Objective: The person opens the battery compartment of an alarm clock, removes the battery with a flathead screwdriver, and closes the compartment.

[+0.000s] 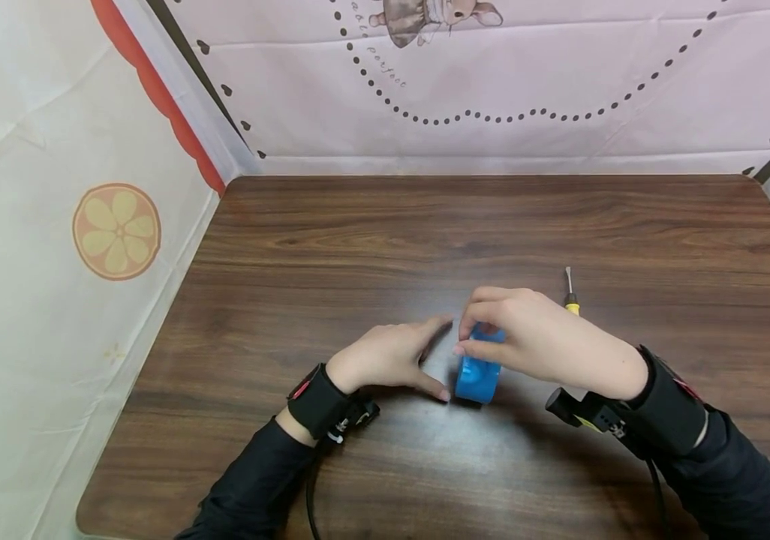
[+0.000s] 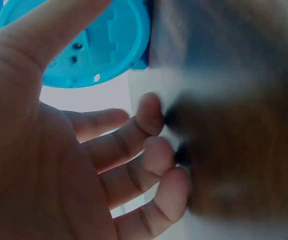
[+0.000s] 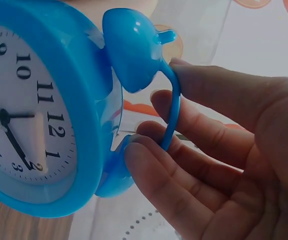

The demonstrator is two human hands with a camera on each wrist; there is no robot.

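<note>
A blue twin-bell alarm clock (image 1: 476, 379) is upright near the table's middle; whether its base touches the tabletop I cannot tell. Over its top is my right hand (image 1: 527, 334), fingers curled around the thin handle (image 3: 174, 107) between the bells. The white dial (image 3: 21, 107) shows in the right wrist view. My left hand (image 1: 392, 356) lies low to the left of the clock, thumb and fingers spread wide, holding nothing. In the left wrist view its thumb crosses in front of the clock's blue back (image 2: 94, 50), and the fingertips are close to the tabletop.
A screwdriver (image 1: 570, 296) with a yellow and black handle lies beyond my right wrist, partly hidden by it. The dark wood table (image 1: 371, 232) meets printed white cloth (image 1: 493, 142) at the back and left. Cables hang from both wrist cameras.
</note>
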